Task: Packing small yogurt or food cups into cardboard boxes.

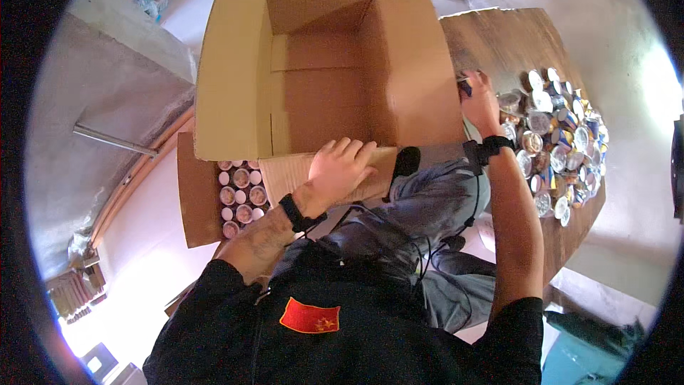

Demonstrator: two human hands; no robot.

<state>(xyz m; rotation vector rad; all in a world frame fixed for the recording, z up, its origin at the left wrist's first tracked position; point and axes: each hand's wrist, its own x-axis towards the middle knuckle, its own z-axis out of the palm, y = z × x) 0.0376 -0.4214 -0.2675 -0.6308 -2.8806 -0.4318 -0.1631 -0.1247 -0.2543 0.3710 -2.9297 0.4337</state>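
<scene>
An open, bare-bottomed cardboard box (317, 93) stands in front of me with its flaps folded outward. My left hand (340, 170) lies on the box's near flap, fingers stretched out. Beyond the right flap, my right hand (482, 103) has its fingers curled round a small dark thing (465, 86), mostly hidden by the fingers and too small to name. To the right of that hand, a heap of small lidded cups (556, 142) with blue, yellow and brown sides is spread over the wooden table (502, 39).
A second cardboard box (196, 199) sits under the open one at left, holding rows of small lidded cups (242, 178). My legs are between the boxes and the table. A metal bar (114, 139) juts out at left. A teal item (588, 349) is at lower right.
</scene>
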